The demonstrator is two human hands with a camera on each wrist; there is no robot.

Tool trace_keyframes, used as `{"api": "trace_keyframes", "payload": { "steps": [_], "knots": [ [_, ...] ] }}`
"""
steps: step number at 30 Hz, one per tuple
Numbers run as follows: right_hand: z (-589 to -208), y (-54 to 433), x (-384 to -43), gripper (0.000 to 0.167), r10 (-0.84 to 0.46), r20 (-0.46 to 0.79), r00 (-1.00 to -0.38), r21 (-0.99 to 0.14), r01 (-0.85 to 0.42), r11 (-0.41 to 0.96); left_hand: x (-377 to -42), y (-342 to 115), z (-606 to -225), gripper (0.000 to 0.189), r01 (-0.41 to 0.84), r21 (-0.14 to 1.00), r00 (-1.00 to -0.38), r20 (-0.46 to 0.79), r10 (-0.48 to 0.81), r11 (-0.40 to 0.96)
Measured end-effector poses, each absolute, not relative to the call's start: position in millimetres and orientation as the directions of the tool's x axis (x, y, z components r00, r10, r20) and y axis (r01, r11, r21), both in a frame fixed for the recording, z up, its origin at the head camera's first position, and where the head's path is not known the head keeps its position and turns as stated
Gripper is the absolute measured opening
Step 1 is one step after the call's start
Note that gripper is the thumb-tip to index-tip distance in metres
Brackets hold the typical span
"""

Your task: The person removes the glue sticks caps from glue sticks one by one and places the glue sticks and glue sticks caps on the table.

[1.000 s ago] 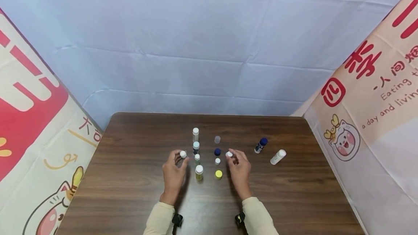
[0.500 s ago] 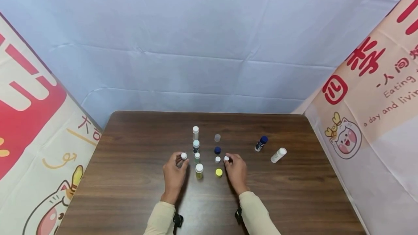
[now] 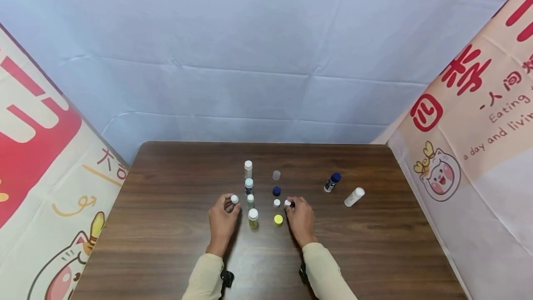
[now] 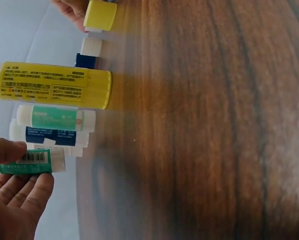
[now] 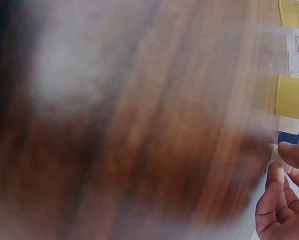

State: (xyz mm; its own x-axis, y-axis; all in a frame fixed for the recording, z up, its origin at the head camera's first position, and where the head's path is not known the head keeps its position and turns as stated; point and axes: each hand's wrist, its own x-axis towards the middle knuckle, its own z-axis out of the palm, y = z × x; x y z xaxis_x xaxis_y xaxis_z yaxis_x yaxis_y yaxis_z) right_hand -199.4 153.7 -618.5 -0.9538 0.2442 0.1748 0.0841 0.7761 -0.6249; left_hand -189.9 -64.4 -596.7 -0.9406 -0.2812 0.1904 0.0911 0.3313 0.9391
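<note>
Printed cloth (image 3: 66, 175) in red and cream hangs at the far left, alongside a dark wood-grain counter (image 3: 158, 226). Next, left grip (image 3: 222, 219), emerging from a pale sleeve (image 3: 202, 278): thumb on one side and fingers on the other, pinching a green-labelled tube (image 4: 43, 161) with a white top. The tube is held upright, just left of the standing tubes; whether its base touches the counter cannot be confirmed.

To its right, four white-topped tubes stand upright in a line running from far to near: a pale tube (image 3: 248, 171), a navy-labelled tube (image 3: 249, 189), a second green tube (image 3: 251, 203) and a yellow tube (image 3: 253, 221), the last being the widest.

Farther right, a matching line of loose caps rests on the counter: translucent cap (image 3: 276, 175), navy cap (image 3: 276, 191), white cap (image 3: 276, 203) and yellow cap (image 3: 278, 220), again from far to near.

Right grip (image 3: 301, 220) follows; its thumb and forefinger pinch a small white piece (image 3: 287, 203), cap-like in form, just right of the loose white cap. Well apart on the right are a blue-topped tube (image 3: 332, 183) and, slightly nearer the person, an all-white tube (image 3: 354, 197). Cloth bearing red lettering (image 3: 466, 71) closes the right side.
</note>
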Motion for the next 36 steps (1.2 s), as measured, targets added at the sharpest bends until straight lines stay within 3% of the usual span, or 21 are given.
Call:
{"api": "trace_keyframes", "payload": {
  "steps": [16,26,36],
  "knots": [
    [-621,153,-200,0.020,0.240,0.167,-0.956,-0.630,0.084,0.772,-198,-65,-612,0.024,-0.007,0.906,-0.945,0.131,-0.299,0.422],
    [-621,154,-202,0.020,0.270,0.149,-0.951,-0.654,0.110,0.749,-199,-65,-613,0.023,0.007,0.889,-0.942,0.159,-0.295,0.457],
    [-616,160,-199,0.035,0.269,0.146,-0.952,-0.731,0.079,0.677,-200,-66,-613,0.022,0.013,0.889,-0.941,0.166,-0.296,0.458]
  ]
}}
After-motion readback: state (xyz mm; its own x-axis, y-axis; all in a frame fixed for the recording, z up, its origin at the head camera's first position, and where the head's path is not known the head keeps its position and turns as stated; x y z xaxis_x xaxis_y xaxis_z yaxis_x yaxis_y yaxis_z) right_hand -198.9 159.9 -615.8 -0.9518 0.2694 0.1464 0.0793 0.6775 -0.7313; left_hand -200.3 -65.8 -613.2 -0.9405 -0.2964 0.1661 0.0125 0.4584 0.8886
